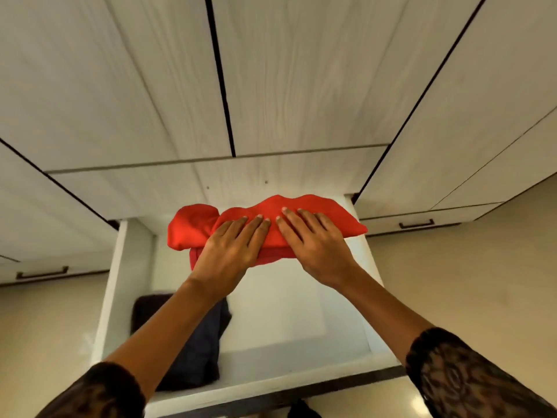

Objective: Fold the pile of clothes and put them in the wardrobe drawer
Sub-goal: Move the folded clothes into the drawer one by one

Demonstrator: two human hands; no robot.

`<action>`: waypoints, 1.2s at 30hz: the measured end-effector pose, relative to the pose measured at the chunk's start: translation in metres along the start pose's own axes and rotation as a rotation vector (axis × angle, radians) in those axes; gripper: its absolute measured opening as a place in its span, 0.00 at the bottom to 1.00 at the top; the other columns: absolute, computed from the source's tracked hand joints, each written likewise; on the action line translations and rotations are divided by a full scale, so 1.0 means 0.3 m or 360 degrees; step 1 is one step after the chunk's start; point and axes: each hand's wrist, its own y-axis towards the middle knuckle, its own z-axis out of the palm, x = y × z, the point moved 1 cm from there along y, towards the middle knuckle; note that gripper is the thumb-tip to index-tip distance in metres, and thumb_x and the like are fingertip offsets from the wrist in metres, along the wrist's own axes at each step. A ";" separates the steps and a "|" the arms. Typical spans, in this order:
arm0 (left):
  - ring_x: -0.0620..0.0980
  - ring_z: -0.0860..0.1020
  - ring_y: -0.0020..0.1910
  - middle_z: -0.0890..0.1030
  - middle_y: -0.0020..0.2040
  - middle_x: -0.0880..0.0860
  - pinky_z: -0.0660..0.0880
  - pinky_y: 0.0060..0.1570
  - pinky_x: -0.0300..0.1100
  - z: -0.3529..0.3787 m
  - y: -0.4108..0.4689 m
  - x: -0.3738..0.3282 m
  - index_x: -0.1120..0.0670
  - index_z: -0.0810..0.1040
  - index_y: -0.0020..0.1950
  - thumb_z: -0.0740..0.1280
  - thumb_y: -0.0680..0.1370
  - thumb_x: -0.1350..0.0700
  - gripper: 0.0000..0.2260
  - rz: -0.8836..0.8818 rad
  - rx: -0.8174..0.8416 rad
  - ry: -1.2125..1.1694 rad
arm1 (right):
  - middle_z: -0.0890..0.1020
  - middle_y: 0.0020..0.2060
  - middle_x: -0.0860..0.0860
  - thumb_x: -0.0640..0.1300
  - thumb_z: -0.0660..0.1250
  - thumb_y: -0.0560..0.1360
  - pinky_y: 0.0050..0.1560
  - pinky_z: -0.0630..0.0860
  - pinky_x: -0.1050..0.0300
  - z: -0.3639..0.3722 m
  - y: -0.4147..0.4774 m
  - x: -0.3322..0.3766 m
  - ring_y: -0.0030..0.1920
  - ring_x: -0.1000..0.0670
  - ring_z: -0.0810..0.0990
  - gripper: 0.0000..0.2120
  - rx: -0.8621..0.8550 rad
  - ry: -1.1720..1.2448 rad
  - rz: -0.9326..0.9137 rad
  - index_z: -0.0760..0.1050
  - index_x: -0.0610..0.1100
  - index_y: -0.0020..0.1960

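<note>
A folded red garment [193,227] hangs over the far end of the open white wardrobe drawer [111,285], and its right end overlaps the drawer's right wall. My left hand [232,248] and my right hand [313,245] lie side by side on top of it with fingers stretched flat. Both thumbs are hidden beneath the cloth, so the hands hold it between fingers and thumbs. A folded dark navy garment [199,351] lies in the drawer's near left corner, partly behind my left forearm.
Pale wood-grain wardrobe doors [301,86] rise behind the drawer. Closed drawers with dark handles sit at the left [42,273] and right [416,224]. White drawer bottom shows to the right of the navy garment. Beige floor [452,282] lies on both sides.
</note>
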 end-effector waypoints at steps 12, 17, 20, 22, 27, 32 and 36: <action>0.62 0.80 0.51 0.79 0.58 0.60 0.76 0.49 0.52 0.862 -0.248 -0.143 0.61 0.70 0.64 0.63 0.72 0.67 0.20 -0.0013 0.0104 -0.0144 | 0.78 0.60 0.43 0.36 0.60 0.77 0.48 0.77 0.49 0.761 -0.387 0.187 0.58 0.37 0.78 0.12 0.0082 0.0104 -0.0148 0.69 0.41 0.60; 0.65 0.75 0.60 0.76 0.64 0.60 0.75 0.50 0.53 1.035 -0.331 -0.188 0.59 0.74 0.61 0.51 0.78 0.66 0.16 -0.0003 0.0229 -0.0100 | 0.81 0.57 0.44 0.38 0.61 0.79 0.43 0.76 0.51 0.916 -0.469 0.271 0.58 0.37 0.78 0.02 0.0057 0.0138 -0.0188 0.69 0.42 0.47; 0.67 0.72 0.63 0.71 0.67 0.63 0.77 0.48 0.53 1.082 -0.427 -0.229 0.57 0.76 0.54 0.57 0.77 0.63 0.10 -0.0014 0.0339 -0.0210 | 0.80 0.58 0.42 0.37 0.61 0.79 0.45 0.72 0.49 0.950 -0.559 0.364 0.60 0.35 0.76 0.04 0.0086 0.0247 -0.0288 0.68 0.42 0.46; 0.68 0.71 0.63 0.72 0.66 0.64 0.76 0.53 0.56 1.090 -0.500 -0.265 0.58 0.72 0.51 0.57 0.79 0.62 0.05 -0.0029 0.0349 -0.0251 | 0.78 0.60 0.42 0.39 0.60 0.80 0.50 0.73 0.45 0.941 -0.617 0.420 0.61 0.35 0.75 0.03 0.0141 0.0324 -0.0297 0.68 0.42 0.47; 0.68 0.75 0.59 0.78 0.60 0.62 0.74 0.55 0.60 1.073 -0.585 -0.353 0.58 0.68 0.47 0.49 0.82 0.63 0.10 -0.0080 0.0364 -0.0299 | 0.75 0.64 0.41 0.42 0.65 0.75 0.58 0.72 0.36 0.876 -0.732 0.483 0.65 0.34 0.71 0.08 0.0486 0.0460 -0.0359 0.68 0.43 0.51; 0.66 0.77 0.56 0.81 0.56 0.60 0.77 0.51 0.54 1.011 -0.674 -0.449 0.57 0.68 0.48 0.55 0.79 0.60 0.04 -0.0115 0.0447 -0.0449 | 0.77 0.61 0.43 0.51 0.69 0.71 0.58 0.69 0.41 0.819 -0.783 0.473 0.57 0.40 0.78 0.21 0.0654 0.0621 -0.0603 0.72 0.43 0.60; 0.61 0.78 0.52 0.81 0.50 0.57 0.72 0.51 0.50 0.964 -0.674 -0.399 0.57 0.71 0.52 0.66 0.70 0.45 0.19 -0.0145 0.0564 -0.0679 | 0.79 0.59 0.41 0.57 0.60 0.75 0.64 0.65 0.39 0.808 -0.782 0.459 0.55 0.42 0.78 0.23 0.0541 0.0831 -0.0609 0.70 0.40 0.60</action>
